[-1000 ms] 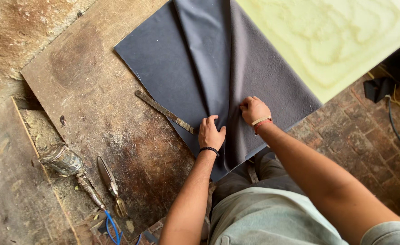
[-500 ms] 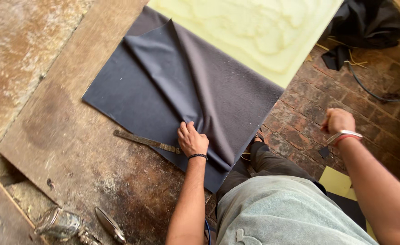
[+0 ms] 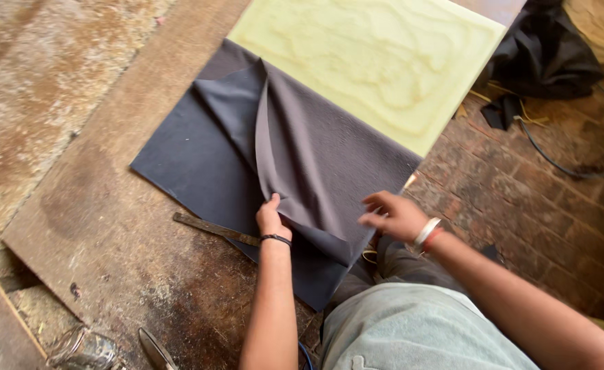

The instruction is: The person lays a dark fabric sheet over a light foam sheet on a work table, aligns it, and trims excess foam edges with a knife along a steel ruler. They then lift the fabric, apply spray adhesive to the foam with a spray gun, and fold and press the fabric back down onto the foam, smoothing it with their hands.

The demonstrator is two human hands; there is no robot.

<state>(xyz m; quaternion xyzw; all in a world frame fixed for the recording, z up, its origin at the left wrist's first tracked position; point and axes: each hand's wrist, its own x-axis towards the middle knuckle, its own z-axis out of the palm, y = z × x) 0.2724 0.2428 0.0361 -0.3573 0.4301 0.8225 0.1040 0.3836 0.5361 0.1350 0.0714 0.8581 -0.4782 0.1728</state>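
While the left hand (image 3: 272,220) presses down on the dark grey cloth (image 3: 199,164) with its fingers curled over the edge of a folded-back flap, the right hand (image 3: 392,215) hovers just above the near right edge of the same cloth, fingers spread and loose, holding nothing; it is blurred, so I cannot tell whether its fingertips touch the fabric. The cloth lies flat on a worn brown board (image 3: 103,226) on the ground, and its upper layer is turned over in a long fold that runs from the far corner down toward the left hand, showing a lighter grey-brown underside (image 3: 329,157). A pale yellow-green sheet of foam (image 3: 370,62) lies against the far edge of the cloth, on the same board. A long, flat, rusty metal strip (image 3: 213,228) lies on the board just left of the left hand, one end reaching the wrist, which wears a thin dark band; the right wrist wears a white bangle and a red thread. To the right the floor is of brick (image 3: 521,205), with a heap of black cloth (image 3: 542,55) and a dark cable (image 3: 576,168) lying on it well apart from the hands. At the lower left edge a glass jar (image 3: 82,349) and the tip of a metal tool (image 3: 152,348) show
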